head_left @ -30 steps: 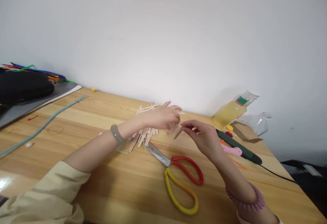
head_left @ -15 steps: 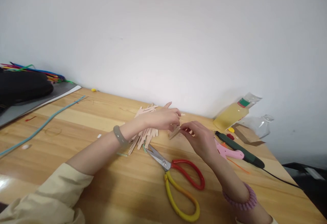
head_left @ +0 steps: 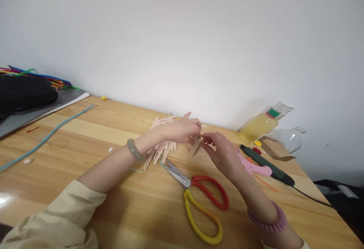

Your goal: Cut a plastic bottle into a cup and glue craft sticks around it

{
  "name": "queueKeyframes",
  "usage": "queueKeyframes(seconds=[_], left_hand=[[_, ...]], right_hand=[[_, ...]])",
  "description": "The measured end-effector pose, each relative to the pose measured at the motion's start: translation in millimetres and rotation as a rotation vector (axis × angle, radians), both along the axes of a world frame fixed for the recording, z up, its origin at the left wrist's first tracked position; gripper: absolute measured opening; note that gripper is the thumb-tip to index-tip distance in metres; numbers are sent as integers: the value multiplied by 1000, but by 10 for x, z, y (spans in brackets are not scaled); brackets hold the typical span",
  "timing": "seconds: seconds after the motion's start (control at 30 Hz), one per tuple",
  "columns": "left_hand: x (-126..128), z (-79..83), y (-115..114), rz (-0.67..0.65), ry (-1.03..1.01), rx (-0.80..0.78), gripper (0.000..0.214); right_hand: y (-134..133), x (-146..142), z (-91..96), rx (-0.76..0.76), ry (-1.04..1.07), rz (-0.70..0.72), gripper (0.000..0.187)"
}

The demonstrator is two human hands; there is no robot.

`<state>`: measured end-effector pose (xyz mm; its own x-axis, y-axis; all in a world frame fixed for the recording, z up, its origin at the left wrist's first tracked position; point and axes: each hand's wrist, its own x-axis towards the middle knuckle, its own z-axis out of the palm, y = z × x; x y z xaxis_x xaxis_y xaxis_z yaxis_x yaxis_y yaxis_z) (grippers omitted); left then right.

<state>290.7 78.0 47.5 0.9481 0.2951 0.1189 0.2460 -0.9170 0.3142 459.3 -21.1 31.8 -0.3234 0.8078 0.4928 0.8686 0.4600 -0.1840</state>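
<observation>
My left hand and my right hand meet over the wooden table, and both pinch a small piece of wooden craft sticks between the fingertips. The piece is tilted and partly hidden by my fingers. A fanned pile of wooden craft sticks lies under my left hand. Scissors with red and yellow handles lie open just in front of my hands, blades pointing toward the pile.
A pink and dark green glue gun with a black cord lies right of my hands. A bottle of yellow liquid and a clear bottle lie by the wall. A blue pipe cleaner, coloured pipe cleaners and a black bag sit far left.
My right hand moved left, closer to my left hand, and the small stick piece tilted more upright between the fingers. The view shifted slightly.
</observation>
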Motion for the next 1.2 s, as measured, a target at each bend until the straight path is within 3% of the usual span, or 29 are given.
queueKeyframes(seconds=[0.43,0.7,0.9,1.03,1.2], left_hand=[[7,-11,3,-6,-21,-85,11],[27,-6,-12,18,0,-106,8],[24,-37,2,11,-19,-65,6],[20,-20,-25,29,-1,-62,8],[21,-25,-38,49,-10,-38,9]], right_hand=[[8,39,-165,119,8,45,6],[33,71,-224,135,31,91,15],[35,106,-179,108,36,17,7],[16,112,-124,67,-115,-47,25],[25,66,-137,10,-279,-70,15]])
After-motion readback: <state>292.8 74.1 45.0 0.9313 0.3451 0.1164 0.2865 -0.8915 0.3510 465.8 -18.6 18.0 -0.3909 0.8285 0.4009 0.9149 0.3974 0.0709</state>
